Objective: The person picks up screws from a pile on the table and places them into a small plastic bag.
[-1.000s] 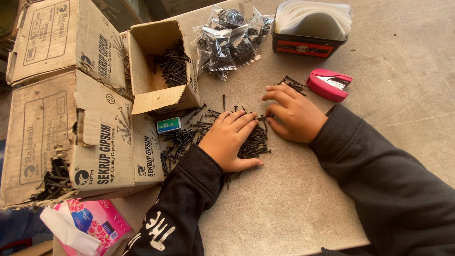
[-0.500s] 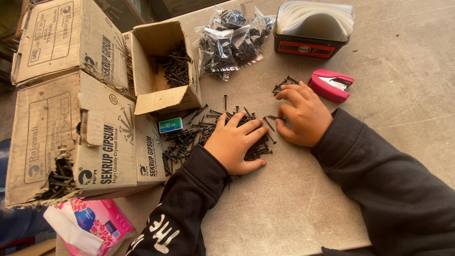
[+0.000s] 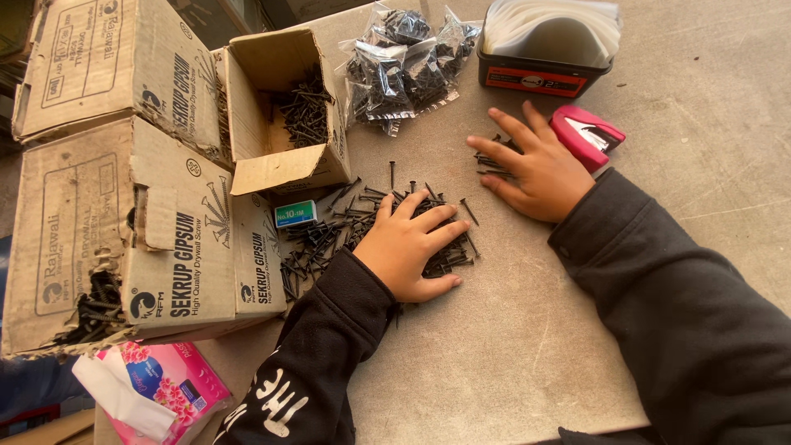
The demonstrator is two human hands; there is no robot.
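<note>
Your left hand (image 3: 409,247) lies flat, palm down, on the pile of black screws (image 3: 362,227) in the middle of the table (image 3: 511,346). Its fingers (image 3: 435,218) are spread wide and press on the pile without gripping anything. Your right hand (image 3: 537,169) is also flat and open, just to the right of the pile. Its fingertips (image 3: 486,147) rest on a small separate bunch of screws (image 3: 493,161), and again nothing is closed in the hand.

Behind the right hand, touching its far edge, lies a red stapler (image 3: 587,134). Beyond that stands a black tub (image 3: 535,78) with a red label on its front and white sheets inside. To its left is a heap of clear plastic bags (image 3: 404,62) filled with screws.

Left of the pile, a small open cardboard box (image 3: 284,107) holds more loose screws. A small green and blue box (image 3: 295,213) sits just beneath its front flap. Two large brown cartons (image 3: 124,198) with dark print are stacked at the left; the lower one is torn at the corner and screws show through. A pink tissue pack (image 3: 161,387) lies at the near left corner.
</note>
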